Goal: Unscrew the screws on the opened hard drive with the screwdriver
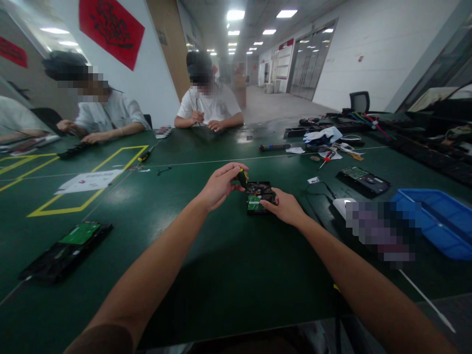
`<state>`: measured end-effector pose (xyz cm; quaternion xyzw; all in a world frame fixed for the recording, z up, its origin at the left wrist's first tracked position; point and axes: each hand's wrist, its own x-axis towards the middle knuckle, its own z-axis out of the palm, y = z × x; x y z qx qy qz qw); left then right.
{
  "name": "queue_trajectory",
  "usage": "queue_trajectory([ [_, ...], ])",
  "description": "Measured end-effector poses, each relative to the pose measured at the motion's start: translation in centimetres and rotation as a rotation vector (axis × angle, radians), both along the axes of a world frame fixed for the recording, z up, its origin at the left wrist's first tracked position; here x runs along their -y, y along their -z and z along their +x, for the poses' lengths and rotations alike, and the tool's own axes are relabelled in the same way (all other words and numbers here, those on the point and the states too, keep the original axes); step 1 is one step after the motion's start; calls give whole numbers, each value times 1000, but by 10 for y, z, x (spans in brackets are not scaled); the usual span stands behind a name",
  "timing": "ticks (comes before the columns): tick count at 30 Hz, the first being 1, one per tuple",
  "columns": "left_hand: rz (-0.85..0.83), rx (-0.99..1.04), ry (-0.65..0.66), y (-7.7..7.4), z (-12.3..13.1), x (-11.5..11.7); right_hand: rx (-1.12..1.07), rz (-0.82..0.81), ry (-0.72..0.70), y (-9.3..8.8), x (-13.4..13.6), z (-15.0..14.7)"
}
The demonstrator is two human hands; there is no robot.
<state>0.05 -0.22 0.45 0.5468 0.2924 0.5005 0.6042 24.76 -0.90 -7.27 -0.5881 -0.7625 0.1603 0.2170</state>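
Observation:
My left hand is closed around the black and yellow handle of a screwdriver. The handle is above the left side of a hard drive in a black caddy; its tip is not clearly visible. The drive rests on the green table with part of its green circuit board showing. My right hand grips the drive's right side, with the thumb across the top and the other fingers along the edge.
Other caddies with green boards lie left and right. A blue tray stands at right, near a white cable. A red screwdriver, papers and dark rails lie farther back. People sit across the table.

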Motion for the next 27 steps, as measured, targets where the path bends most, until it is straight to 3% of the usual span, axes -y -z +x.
queue_trajectory([
  [27,25,-14,-25,3,3,0,-11,-7,3,-2,0,-1],
])
